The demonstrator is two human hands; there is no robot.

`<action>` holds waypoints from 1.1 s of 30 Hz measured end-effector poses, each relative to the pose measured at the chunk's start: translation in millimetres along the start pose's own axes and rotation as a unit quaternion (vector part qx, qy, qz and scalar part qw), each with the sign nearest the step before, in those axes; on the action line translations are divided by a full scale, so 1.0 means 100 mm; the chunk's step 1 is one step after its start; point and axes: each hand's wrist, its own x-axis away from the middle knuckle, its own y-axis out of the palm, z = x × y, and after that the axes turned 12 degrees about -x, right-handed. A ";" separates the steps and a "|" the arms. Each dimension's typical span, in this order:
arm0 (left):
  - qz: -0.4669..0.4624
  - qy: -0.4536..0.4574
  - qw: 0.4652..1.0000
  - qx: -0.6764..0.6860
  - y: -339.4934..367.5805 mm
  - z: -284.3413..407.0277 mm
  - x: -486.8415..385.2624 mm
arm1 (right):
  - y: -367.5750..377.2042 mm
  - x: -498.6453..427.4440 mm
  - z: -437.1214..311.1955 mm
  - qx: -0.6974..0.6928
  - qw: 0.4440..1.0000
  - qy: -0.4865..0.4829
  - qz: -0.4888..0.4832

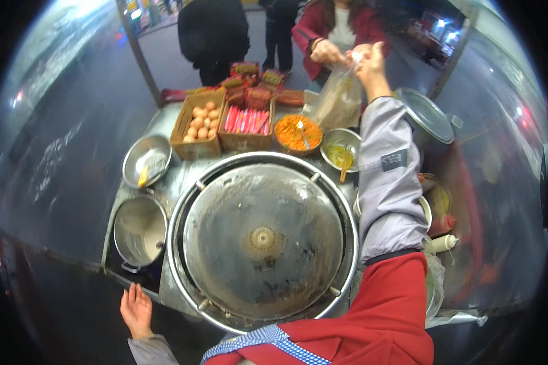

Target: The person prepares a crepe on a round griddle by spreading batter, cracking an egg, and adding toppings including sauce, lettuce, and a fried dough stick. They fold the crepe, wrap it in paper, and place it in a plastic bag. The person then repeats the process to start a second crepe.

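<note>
My right hand reaches far forward over the counter, fingers at the top of a clear plastic bag with something pale inside. Another person's hand is at the same bag top from the left. Whether my fingers still grip the bag cannot be told. My left hand is at the lower left with nothing in it, palm up and fingers extended, just below a deep metal pot of pale batter. Between my arms lies a bare round griddle within a metal ring.
Behind the griddle stand a wooden box of eggs, a box of red-wrapped sticks, a bowl of orange shredded food and a bowl with a brush. A steel bowl is at left, squeeze bottles at right.
</note>
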 end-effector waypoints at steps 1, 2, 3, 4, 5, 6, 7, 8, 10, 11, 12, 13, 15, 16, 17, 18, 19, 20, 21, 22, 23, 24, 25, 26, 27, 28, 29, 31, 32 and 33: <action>-0.002 0.004 1.000 -0.002 0.02 0.00 0.08 | 0.07 0.10 0.04 0.002 1.000 0.004 0.007; 0.013 0.004 1.000 0.003 0.05 0.00 0.14 | 0.16 0.21 0.02 0.009 1.000 0.002 0.010; 0.001 0.005 1.000 0.007 -0.01 -0.01 0.17 | 0.26 0.31 -0.01 0.023 1.000 -0.004 0.009; -0.008 0.008 1.000 0.007 -0.01 -0.01 0.17 | 0.31 0.39 -0.07 0.046 0.999 -0.016 0.008; -0.032 0.013 0.999 -0.001 -0.04 0.00 0.14 | 0.34 0.48 -0.13 0.072 0.997 -0.024 0.002; -0.046 0.023 0.998 -0.020 -0.03 0.02 0.06 | 0.28 0.45 -0.20 0.113 0.992 -0.059 -0.022; -0.063 0.023 0.997 -0.049 -0.01 0.04 -0.12 | 0.14 0.41 -0.34 0.250 0.956 -0.143 -0.054; -0.015 0.071 0.992 -0.104 0.00 0.05 -0.20 | 0.18 0.54 -0.23 0.289 0.947 -0.120 -0.066; 0.049 0.166 0.949 -0.262 0.08 0.16 -0.48 | 0.22 0.78 -0.16 0.374 0.919 -0.088 -0.086; 0.057 0.181 0.931 -0.313 0.07 0.22 -0.75 | 0.20 0.85 -0.04 0.392 0.908 -0.106 -0.104; 0.073 0.197 0.896 -0.391 0.03 0.27 -0.98 | 0.34 1.09 0.19 0.382 0.906 -0.104 -0.151; 0.066 0.212 0.841 -0.494 -0.06 0.33 -1.26 | 0.54 1.43 0.41 0.371 0.902 -0.103 -0.196; 0.100 0.200 0.694 -0.685 0.24 0.24 -1.68 | 0.78 1.97 0.64 0.402 0.870 -0.091 -0.270; 0.025 0.106 0.752 -0.650 0.16 0.20 -1.96 | 0.96 2.26 0.79 0.385 0.865 -0.071 -0.314; -0.050 0.077 0.791 -0.604 0.13 0.04 -2.18 | 1.08 2.52 0.88 0.377 0.856 -0.056 -0.351; -0.119 0.038 0.823 -0.554 0.10 -0.12 -2.39 | 1.16 2.77 0.96 0.391 0.836 -0.054 -0.382; -0.129 0.007 0.867 -0.482 0.31 -0.37 -2.49 | 1.19 2.96 0.98 0.413 0.814 -0.055 -0.404; -0.135 -0.025 0.903 -0.406 0.53 -0.62 -2.54 | 1.22 3.14 1.00 0.437 0.804 -0.078 -0.396; -0.079 -0.121 0.940 -0.308 0.79 -0.75 -2.57 | 1.24 3.30 1.01 0.464 0.791 -0.098 -0.386; -0.075 -0.203 0.950 -0.225 0.71 -0.82 -2.88 | 1.36 3.44 1.01 0.509 0.769 -0.057 -0.382; -0.054 -0.271 0.952 -0.133 0.39 -0.96 -3.31 | 1.66 3.66 1.08 0.521 0.763 -0.038 -0.381; -0.058 -0.239 0.969 -0.041 -0.28 -1.02 -3.80 | 2.04 3.79 1.25 0.514 0.746 -0.018 -0.423; -0.063 -0.189 0.979 0.048 -0.99 -0.80 -4.17 | 2.40 3.92 1.44 0.493 0.730 -0.006 -0.474; -0.028 -0.271 0.959 0.073 -0.19 -1.27 -3.97 | 2.03 3.75 1.65 0.524 0.727 -0.046 -0.441; 0.009 -0.306 0.951 0.050 0.22 -1.11 -3.51 | 1.87 3.70 1.79 0.536 0.739 -0.046 -0.406; 0.040 -0.324 0.945 0.019 0.35 -0.72 -3.11 | 1.92 3.71 1.96 0.535 0.732 -0.057 -0.418; 0.063 -0.338 0.939 -0.023 0.39 -0.24 -2.72 | 2.09 3.72 2.19 0.520 0.726 -0.071 -0.444; 0.046 -0.362 0.915 -0.172 0.24 0.25 -2.33 | 2.70 3.96 2.58 0.534 0.702 -0.053 -0.467; -0.007 -0.427 0.885 -0.185 -0.03 0.26 -2.48 | 2.86 3.99 2.90 0.517 0.709 -0.068 -0.474; -0.008 -0.434 0.879 -0.196 -0.07 0.28 -2.56 | 2.95 3.98 3.27 0.503 0.716 -0.081 -0.477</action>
